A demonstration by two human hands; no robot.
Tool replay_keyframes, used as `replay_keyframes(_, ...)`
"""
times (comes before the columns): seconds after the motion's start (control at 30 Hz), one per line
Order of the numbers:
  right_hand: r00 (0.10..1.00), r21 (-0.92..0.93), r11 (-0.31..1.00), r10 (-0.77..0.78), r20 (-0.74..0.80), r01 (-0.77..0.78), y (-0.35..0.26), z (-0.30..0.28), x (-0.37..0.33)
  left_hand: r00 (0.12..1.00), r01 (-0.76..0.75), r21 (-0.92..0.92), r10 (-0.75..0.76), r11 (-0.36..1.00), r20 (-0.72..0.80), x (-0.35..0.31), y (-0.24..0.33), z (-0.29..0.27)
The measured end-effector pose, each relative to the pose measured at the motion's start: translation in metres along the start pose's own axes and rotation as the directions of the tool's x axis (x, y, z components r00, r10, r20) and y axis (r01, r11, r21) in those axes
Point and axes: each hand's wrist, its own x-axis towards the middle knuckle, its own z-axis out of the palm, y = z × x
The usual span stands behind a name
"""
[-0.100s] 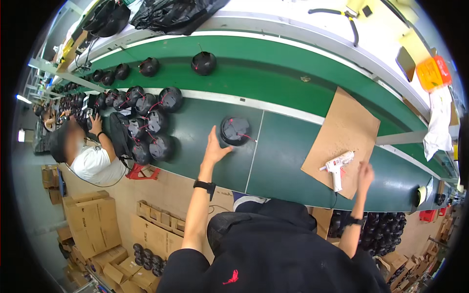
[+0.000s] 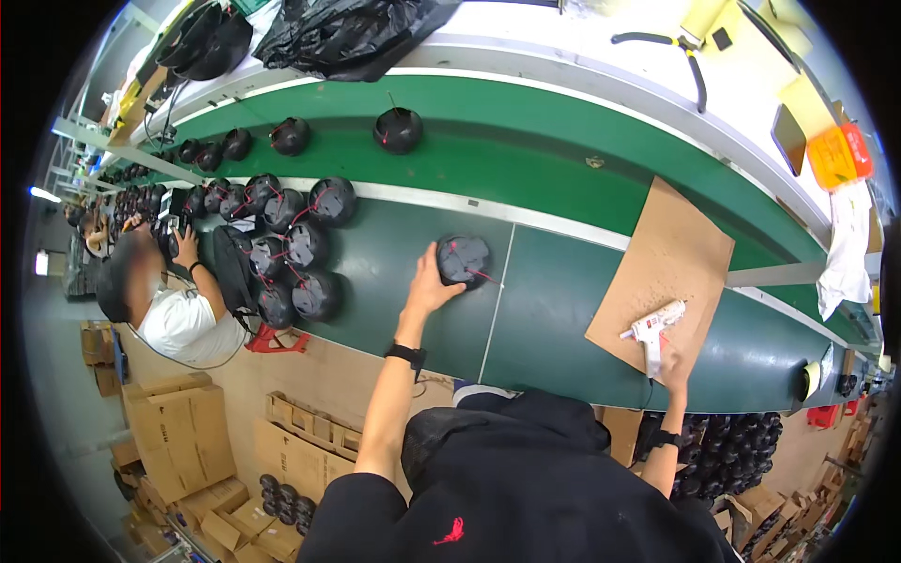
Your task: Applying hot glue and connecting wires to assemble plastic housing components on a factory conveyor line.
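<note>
A black round shell with a grey inner face and a thin red cord lies on the dark green bench, left of a pale seam. My left hand grips its left side, the thumb along the near rim and the fingers by the far-left edge. To the right, a white glue gun lies on a brown cardboard sheet. My right hand is beside the gun's handle, over the sheet's near edge. Its fingers are small and blurred, and whether they touch the handle does not show.
Several similar shells are grouped on the bench to the left. More, including one shell, sit on the green strip behind. A co-worker sits at the left. Pliers and an orange container lie on the upper shelf.
My left hand has moved right and closed on the shell's side. My right hand has come left and nearer to me, down beside the glue gun's handle.
</note>
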Motion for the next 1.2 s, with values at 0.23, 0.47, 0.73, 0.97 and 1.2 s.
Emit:
replay_keyframes(0.23, 0.696, -0.279, 0.822, 0.568, 0.439, -0.496, -0.209, 0.035, 0.006, 0.995, -0.068, -0.124, 0.076, 0.99, 0.058, 0.009, -0.013, 0.008)
replay_keyframes(0.47, 0.794, -0.305, 0.773, 0.603, 0.077, -0.557, -0.234, 0.045, 0.02, 0.877, -0.172, 0.122, 0.208, 0.977, -0.433, 0.146, -0.054, -0.113)
replay_keyframes(0.73, 0.884, 0.038, 0.887, 0.454, 0.115, -0.461, -0.241, 0.015, 0.024, 0.968, 0.117, 0.295, -0.042, 0.948, -0.248, 0.256, -0.066, -0.204)
replay_keyframes(0.97, 0.78, 0.792, 0.265, 0.502, 0.374, -0.551, -0.275, -0.07, -0.01, 0.962, 0.104, 0.24, -0.037, 0.965, -0.269, 0.216, -0.059, -0.176)
replay_keyframes(1.2, 0.756, 0.766, 0.198, 0.434, 0.49, -0.611, -0.303, -0.123, -0.044, 0.967, -0.199, 0.138, 0.172, 0.97, 0.187, -0.017, -0.031, -0.094)
